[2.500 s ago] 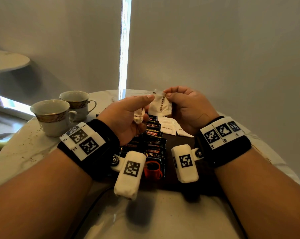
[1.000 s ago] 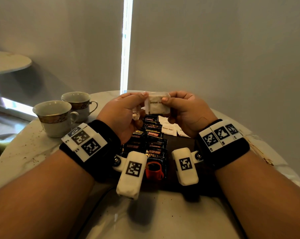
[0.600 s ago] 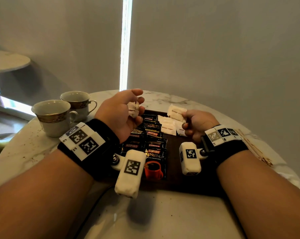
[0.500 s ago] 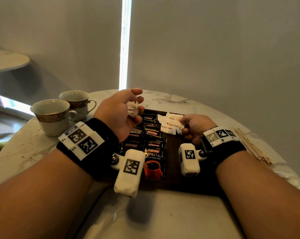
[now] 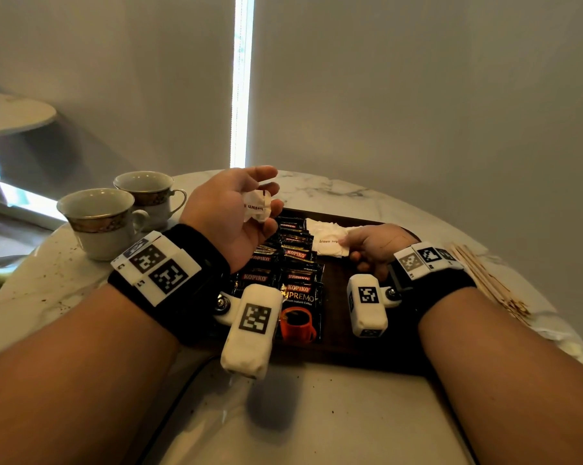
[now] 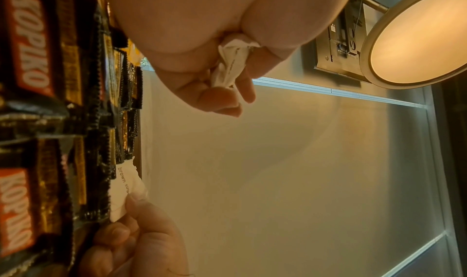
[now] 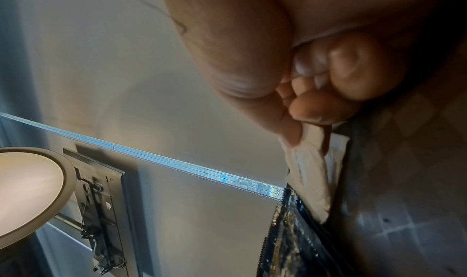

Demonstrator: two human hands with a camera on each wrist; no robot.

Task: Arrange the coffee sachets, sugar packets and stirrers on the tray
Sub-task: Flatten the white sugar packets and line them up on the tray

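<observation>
White paper sugar packets (image 5: 328,241) lie on the dark wooden tray (image 5: 337,333), just right of the overlapping rows of black Kopiko coffee sachets (image 5: 298,263). Right hand (image 5: 372,245): grip clamped, thumb and fingertips pinching the near edge of the top packet on the pile. Left hand (image 5: 231,211): raised above the sachets, fingers curled around a crumpled brown sugar packet (image 5: 257,206). Wooden stirrers (image 5: 484,276) lie on the marble tabletop (image 5: 333,424), right of the tray. Two teacups (image 5: 105,219) stand at left.

Glossy foil coffee sachets (image 5: 285,263), crumpled paper sugar packets (image 5: 328,241), marble table (image 5: 350,414).
</observation>
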